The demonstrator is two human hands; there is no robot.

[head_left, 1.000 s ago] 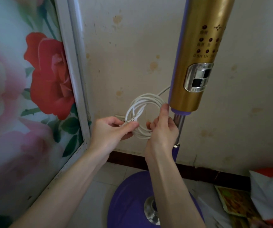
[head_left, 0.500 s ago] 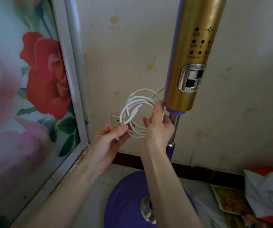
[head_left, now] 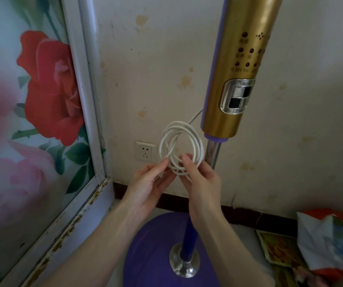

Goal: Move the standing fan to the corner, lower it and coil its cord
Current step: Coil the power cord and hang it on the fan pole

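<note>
1. The tall standing fan with its gold control column and round purple base stands by the stained cream wall, near the rose-printed panel. It looks placed; whether it is lowered, I cannot tell.
2. The thin white power cord is gathered in several loops, one strand running up to the column, so the coiling looks nearly done.
3. The left hand pinches the coil's bottom; its fingers seem closed on the strands.
4. The right hand grips the same bundle from the other side, in front of the white wall socket.
</note>
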